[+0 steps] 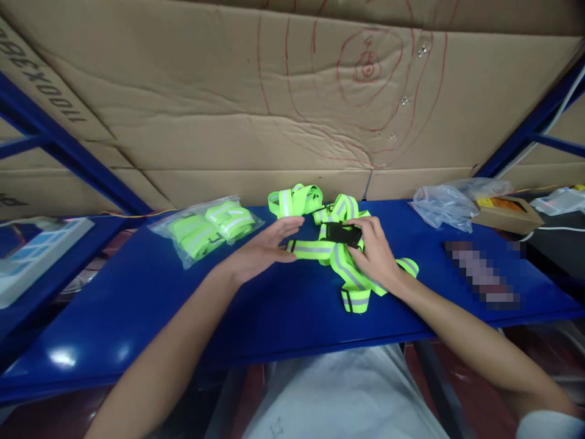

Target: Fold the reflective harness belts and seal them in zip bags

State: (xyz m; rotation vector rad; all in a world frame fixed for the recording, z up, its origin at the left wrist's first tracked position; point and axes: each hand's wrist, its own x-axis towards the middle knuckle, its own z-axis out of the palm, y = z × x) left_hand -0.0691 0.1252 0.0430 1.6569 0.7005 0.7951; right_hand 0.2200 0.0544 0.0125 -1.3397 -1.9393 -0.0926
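Note:
A tangle of neon green straps with grey reflective stripes [340, 268] lies on the blue table [283, 311]. My right hand [377, 253] rests on the tangle, its fingers closed on the black plastic buckle [342, 233]. My left hand [265, 247] is open, fingers stretched out beside one strap end [308, 250], which its fingertips touch. Another looped strap [295, 200] lies just behind, near the cardboard wall.
A clear bag of folded green straps [208, 228] lies at the left. Crumpled plastic bags [445, 204] and a small cardboard box [507, 213] sit at the right. A cardboard wall [274, 110] backs the table. Blue shelf beams [59, 146] flank both sides.

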